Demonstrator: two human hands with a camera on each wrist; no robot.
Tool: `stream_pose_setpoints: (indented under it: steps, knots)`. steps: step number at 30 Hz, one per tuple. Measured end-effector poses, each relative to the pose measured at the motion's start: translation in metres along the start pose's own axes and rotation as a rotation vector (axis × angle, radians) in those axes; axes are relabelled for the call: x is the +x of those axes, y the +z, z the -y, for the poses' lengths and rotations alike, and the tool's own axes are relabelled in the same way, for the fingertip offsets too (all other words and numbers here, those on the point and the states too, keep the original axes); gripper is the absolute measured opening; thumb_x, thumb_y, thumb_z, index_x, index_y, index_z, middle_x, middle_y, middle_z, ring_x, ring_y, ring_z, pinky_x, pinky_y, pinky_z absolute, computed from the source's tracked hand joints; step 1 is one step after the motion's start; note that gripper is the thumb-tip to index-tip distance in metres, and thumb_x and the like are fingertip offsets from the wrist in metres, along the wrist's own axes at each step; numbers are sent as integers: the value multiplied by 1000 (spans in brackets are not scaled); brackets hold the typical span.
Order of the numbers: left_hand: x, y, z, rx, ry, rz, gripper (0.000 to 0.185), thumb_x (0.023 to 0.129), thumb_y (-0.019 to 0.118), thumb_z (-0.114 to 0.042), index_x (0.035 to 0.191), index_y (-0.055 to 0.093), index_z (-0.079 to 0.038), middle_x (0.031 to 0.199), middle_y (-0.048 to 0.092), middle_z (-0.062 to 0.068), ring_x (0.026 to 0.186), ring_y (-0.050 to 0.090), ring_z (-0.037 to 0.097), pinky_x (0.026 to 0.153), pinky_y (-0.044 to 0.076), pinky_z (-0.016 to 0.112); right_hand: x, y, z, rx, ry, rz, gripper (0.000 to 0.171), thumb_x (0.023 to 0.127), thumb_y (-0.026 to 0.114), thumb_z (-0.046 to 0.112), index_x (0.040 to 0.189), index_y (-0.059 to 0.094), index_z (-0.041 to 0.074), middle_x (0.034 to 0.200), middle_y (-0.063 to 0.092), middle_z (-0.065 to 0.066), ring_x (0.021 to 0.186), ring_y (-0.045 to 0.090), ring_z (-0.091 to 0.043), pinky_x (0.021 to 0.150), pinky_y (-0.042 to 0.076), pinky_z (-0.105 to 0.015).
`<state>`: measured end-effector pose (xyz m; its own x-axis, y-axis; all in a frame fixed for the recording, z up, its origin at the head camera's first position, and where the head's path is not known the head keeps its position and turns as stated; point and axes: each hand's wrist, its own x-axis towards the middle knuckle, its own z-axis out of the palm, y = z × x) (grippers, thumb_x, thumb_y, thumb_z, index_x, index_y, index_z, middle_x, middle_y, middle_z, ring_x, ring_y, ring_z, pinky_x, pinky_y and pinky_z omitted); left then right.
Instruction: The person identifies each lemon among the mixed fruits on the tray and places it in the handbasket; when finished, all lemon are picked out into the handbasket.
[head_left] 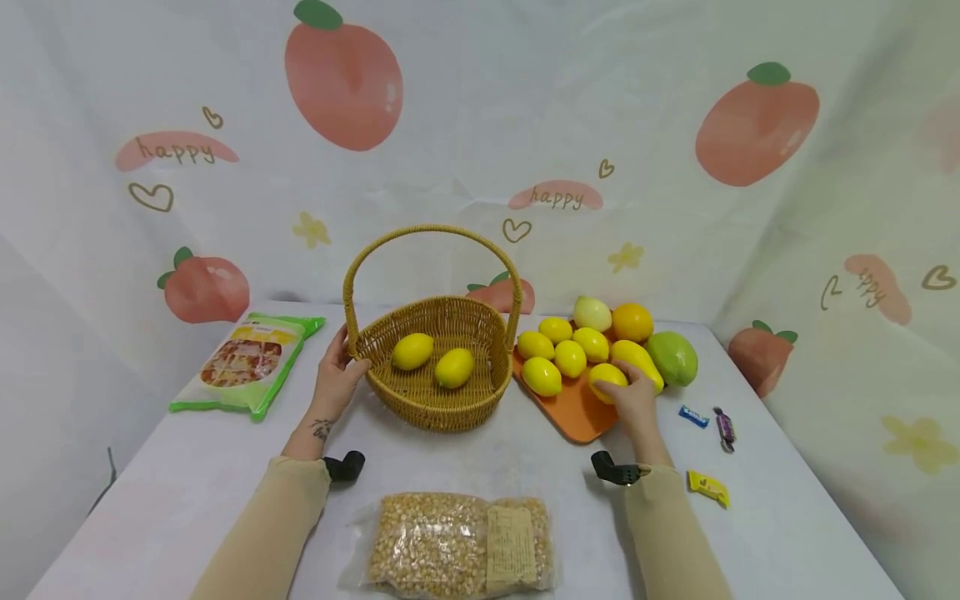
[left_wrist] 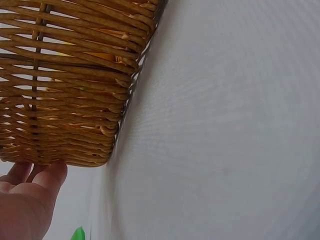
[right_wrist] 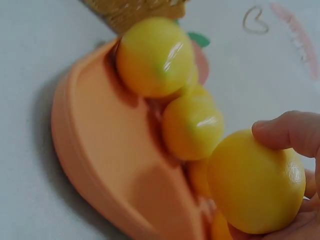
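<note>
Right hand (head_left: 636, 402): grip grasping one lemon (head_left: 606, 383) at the orange tray (head_left: 581, 423). Left hand (head_left: 339, 382): grip apparently holding the basket (head_left: 438, 415) by its rim, fingers partly hidden. Progress: two lemons (head_left: 454, 368) inside the basket; five other lemons (head_left: 542, 377) left on the tray.

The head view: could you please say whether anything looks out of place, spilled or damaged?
Nothing appears spilled or damaged. Only the blue, purple and yellow wrapped candies look slightly stray, lying loose on the white table, outside the shallow orange fruit tray.
</note>
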<state>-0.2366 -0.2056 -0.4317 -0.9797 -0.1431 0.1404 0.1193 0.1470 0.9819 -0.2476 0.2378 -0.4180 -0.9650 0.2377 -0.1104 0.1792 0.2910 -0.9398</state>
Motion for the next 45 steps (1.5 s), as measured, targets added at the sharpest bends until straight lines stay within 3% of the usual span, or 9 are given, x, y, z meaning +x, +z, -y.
stream_pose_setpoints:
  steps: [6, 11, 14, 17, 26, 35, 45]
  knots:
    - [-1, 0, -2, 1, 0, 3, 75, 88, 48, -2, 150, 9, -18, 146, 30, 20, 133, 33, 29, 84, 40, 6, -22, -3, 18, 41, -44, 66, 61, 81, 65, 8, 137, 42, 3, 144, 35, -14, 126, 31, -27, 108, 30, -40]
    - [1, 0, -1, -7, 10, 4, 74, 88, 48, -2, 150, 10, -18, 145, 32, 21, 133, 34, 29, 84, 40, 6, -36, 10, 34, 172, -95, 195, 58, 80, 64, 2, 135, 44, 2, 140, 38, -8, 119, 35, -19, 96, 39, -24]
    - [1, -1, 0, -5, 11, 3, 74, 88, 47, -1, 150, 10, -16, 144, 33, 22, 133, 34, 30, 85, 40, 6, -43, 26, 44, 241, -152, 285, 56, 79, 65, -1, 132, 45, 1, 135, 42, -8, 114, 39, -18, 86, 44, -17]
    - [1, -1, 1, -1, 11, 2, 75, 88, 47, 0, 150, 10, -15, 144, 32, 22, 133, 34, 30, 85, 40, 7, -47, 45, 57, 286, -194, 372, 57, 78, 65, -2, 132, 46, -1, 133, 44, -10, 108, 44, -18, 82, 47, -18]
    - [1, 1, 1, -1, 4, -6, 75, 87, 47, 1, 150, 11, -15, 144, 32, 22, 133, 34, 30, 84, 40, 6, -51, 116, 97, 284, -322, 588, 58, 75, 67, -4, 130, 48, -3, 125, 52, -15, 99, 50, -18, 81, 48, -24]
    - [0, 1, -1, 5, 10, -10, 74, 87, 47, 0, 150, 11, -15, 143, 33, 23, 133, 34, 31, 84, 39, 6, -32, 178, 130, 278, -353, 689, 55, 79, 65, -1, 131, 49, 1, 129, 52, -14, 102, 53, -17, 84, 48, -25]
    - [0, 1, -1, 9, 31, -14, 73, 88, 47, 1, 150, 12, -15, 143, 33, 24, 131, 35, 33, 78, 39, 2, -20, 207, 135, 284, -303, 702, 53, 79, 64, -2, 130, 50, 2, 130, 52, -15, 102, 54, -19, 83, 49, -26]
